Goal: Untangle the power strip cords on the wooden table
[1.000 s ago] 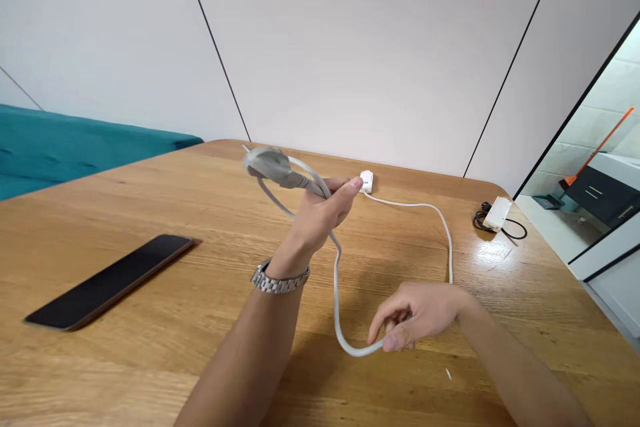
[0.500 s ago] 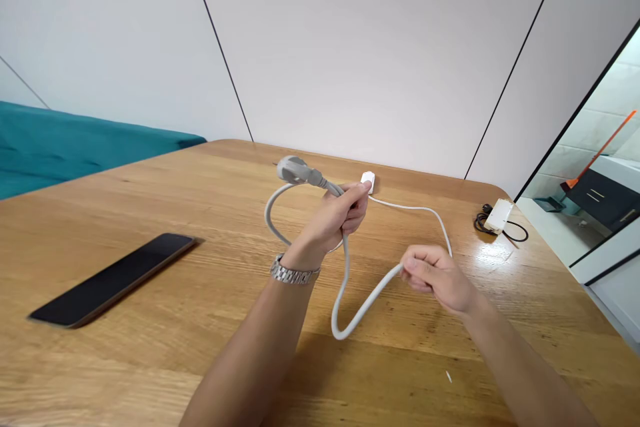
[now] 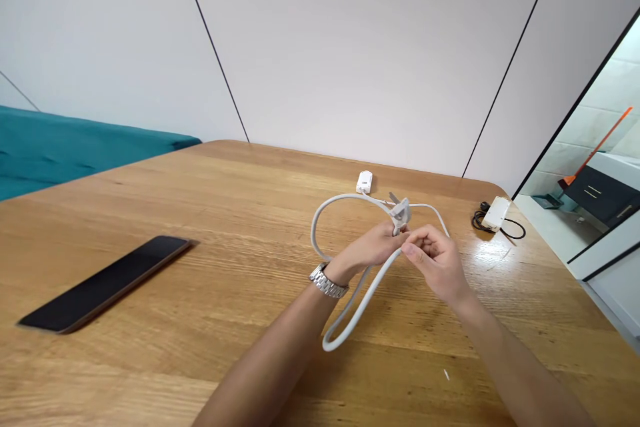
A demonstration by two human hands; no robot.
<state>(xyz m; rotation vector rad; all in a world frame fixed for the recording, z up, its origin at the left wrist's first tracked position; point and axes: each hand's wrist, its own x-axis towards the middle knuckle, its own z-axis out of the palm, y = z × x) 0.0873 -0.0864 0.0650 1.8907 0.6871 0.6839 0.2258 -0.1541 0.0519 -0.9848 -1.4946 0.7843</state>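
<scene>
My left hand (image 3: 377, 244), a metal-link watch (image 3: 329, 280) on its wrist, is closed around a white power cord (image 3: 361, 303) just below its plug (image 3: 400, 212). The plug's metal prongs point up and away from me. Right beside it, my right hand (image 3: 436, 259) pinches another stretch of the cord between thumb and fingers. One loop of cord arches behind the left hand and a second hangs below both hands, over the wooden table (image 3: 240, 227). From there a thinner-looking length runs across the table toward a small white block (image 3: 365, 182) near the wall.
A black flat phone-like slab (image 3: 105, 283) lies at the left. At the far right is a white power adapter (image 3: 497, 214) with a coiled black cable. A teal bench (image 3: 90, 147) stands behind the left edge, and a pale wall (image 3: 350, 53) closes off the back.
My left hand has moved right with the plug, up to my right hand, and the plug has turned upward. The cord between the hands has folded into a closed loop.
</scene>
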